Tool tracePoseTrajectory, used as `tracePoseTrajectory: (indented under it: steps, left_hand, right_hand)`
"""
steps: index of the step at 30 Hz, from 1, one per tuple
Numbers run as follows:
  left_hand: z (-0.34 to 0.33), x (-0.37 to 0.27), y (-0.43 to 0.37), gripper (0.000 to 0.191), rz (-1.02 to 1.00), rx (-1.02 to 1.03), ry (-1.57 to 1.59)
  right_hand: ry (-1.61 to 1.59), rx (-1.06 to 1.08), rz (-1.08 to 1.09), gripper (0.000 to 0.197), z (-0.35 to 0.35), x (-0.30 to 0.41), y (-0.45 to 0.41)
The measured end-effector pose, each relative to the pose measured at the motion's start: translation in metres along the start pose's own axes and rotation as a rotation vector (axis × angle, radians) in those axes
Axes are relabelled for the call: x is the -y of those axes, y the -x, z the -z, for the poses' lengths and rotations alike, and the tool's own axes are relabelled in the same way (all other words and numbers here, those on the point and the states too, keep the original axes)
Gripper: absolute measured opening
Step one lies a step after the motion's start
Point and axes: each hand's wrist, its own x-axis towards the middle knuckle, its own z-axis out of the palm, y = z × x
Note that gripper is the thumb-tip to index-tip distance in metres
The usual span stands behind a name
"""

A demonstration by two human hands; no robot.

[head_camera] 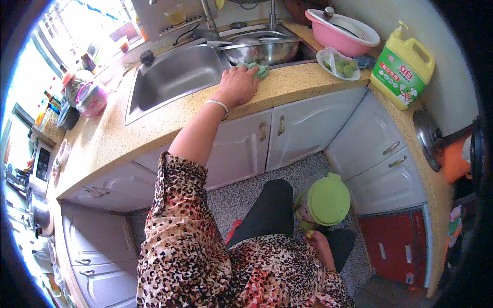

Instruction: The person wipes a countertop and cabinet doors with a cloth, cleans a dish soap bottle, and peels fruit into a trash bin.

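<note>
My left hand (237, 86), with a bracelet at its wrist, reaches forward onto the speckled yellow countertop (283, 85). Its fingers are on a crumpled green cloth (256, 70), at the front edge of the sink between the steel basin and the counter. Part of the cloth is hidden under the fingers. Low beside my body, my right hand (319, 243) is closed around a small yellow-green thing (309, 233), too small to identify. Just beyond that hand stands a bin with a light green lid (329, 200).
The sink (179, 79) is left of my hand. A steel basin (265, 50) and a pink washbasin (339, 38) stand behind. Green fruit in a plastic bag lies on a plate (356, 75), near a yellow detergent jug (402, 71). Jars (91, 98) line the left counter.
</note>
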Motion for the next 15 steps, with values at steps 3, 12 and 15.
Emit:
tracePoseTrajectory:
  steps: [3,12,15]
  left_hand:
    - [0.003,0.009,0.032,0.048,-0.062,-0.091,0.013]
    - [0.047,0.084,0.172,0.046,0.178,-0.127,-0.107]
    - [0.056,0.144,0.218,0.042,0.396,-0.179,-0.192]
  right_hand:
    - [0.11,0.037,0.04,0.02,0.001,0.0,-0.01]
    - [0.259,0.076,0.066,0.031,0.041,-0.019,-0.046]
    - [0.736,0.144,0.322,0.033,0.077,-0.02,-0.067]
